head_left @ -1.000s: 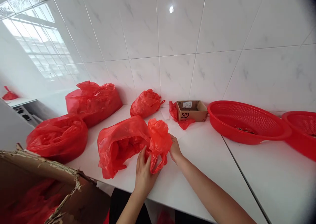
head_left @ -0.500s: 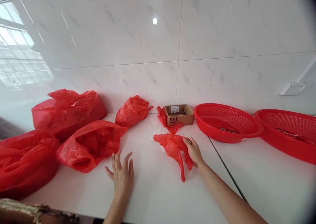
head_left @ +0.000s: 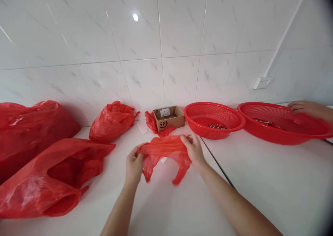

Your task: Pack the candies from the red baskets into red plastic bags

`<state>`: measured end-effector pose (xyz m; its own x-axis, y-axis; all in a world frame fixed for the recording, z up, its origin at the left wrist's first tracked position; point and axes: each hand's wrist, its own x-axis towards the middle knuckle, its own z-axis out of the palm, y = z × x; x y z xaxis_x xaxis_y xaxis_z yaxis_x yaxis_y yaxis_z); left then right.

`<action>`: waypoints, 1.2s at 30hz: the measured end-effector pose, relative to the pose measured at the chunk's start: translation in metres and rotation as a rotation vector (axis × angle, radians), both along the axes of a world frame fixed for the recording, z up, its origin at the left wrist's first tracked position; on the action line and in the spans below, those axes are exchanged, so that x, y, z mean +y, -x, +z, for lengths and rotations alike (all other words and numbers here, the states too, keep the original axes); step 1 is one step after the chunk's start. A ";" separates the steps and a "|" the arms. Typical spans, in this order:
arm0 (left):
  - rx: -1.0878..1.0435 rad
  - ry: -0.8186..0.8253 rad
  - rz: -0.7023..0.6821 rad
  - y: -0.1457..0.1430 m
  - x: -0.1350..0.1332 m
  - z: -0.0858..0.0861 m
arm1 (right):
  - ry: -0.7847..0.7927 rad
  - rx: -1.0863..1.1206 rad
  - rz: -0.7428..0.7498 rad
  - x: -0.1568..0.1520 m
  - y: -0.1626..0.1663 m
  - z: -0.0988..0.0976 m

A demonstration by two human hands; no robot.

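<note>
A thin red plastic bag is stretched sideways between my two hands, above the white table. My left hand pinches its left end, and my right hand grips the right end. Two handle loops of the bag dangle toward me. Just behind it stands a small open cardboard box marked "SF", with more crumpled red plastic beside and in front of it.
On the left lie an open red bag, a bunched red bag and a bulky red bag. Two red baskets, a nearer one and a larger one, hold small items. Another person's hand is over the larger basket.
My left hand has moved right and taken hold of the bag's other end. The bag is now spread wide. The view has turned right, and another person's hand has appeared.
</note>
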<state>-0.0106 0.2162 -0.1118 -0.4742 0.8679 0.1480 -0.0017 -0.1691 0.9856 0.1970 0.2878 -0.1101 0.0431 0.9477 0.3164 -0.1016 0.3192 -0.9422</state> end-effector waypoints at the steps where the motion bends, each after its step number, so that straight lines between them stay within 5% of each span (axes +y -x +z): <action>1: -0.038 -0.005 0.021 0.011 0.001 0.001 | 0.000 0.007 -0.049 0.010 -0.010 0.002; 5: -0.178 0.029 0.091 0.027 -0.007 -0.004 | -0.016 -0.019 -0.218 0.033 -0.040 0.012; 9: -0.234 0.077 0.070 0.017 -0.015 -0.006 | -0.176 -0.117 -0.279 -0.009 -0.025 0.029; 10: -0.232 0.092 0.043 0.013 -0.016 -0.005 | -0.286 -0.189 -0.231 -0.027 -0.015 0.031; 13: -0.202 0.132 -0.079 0.004 -0.020 0.001 | -0.605 -0.444 0.222 -0.072 0.018 0.026; 15: -0.175 0.159 -0.187 -0.002 -0.025 0.005 | -0.676 -0.591 0.333 -0.080 0.033 0.014; 18: -0.146 0.214 -0.381 -0.008 -0.033 0.011 | -0.574 -0.816 0.203 -0.056 0.034 -0.004; 21: -0.050 0.196 -0.472 -0.002 -0.038 0.016 | -0.279 -1.134 0.134 -0.022 0.013 -0.009; 24: 0.030 0.078 -0.278 0.022 -0.035 0.017 | -0.065 -1.279 0.152 -0.003 -0.012 0.000; 30: 0.241 0.015 0.207 0.052 -0.023 0.004 | 0.015 -1.310 0.388 -0.012 -0.023 0.011; 33: 0.434 0.111 0.156 0.039 -0.021 -0.001 | 0.035 -1.324 0.372 -0.014 -0.020 0.011; 36: 0.547 0.286 -0.051 0.022 -0.023 -0.003 | 0.010 -1.243 0.339 -0.013 -0.020 0.010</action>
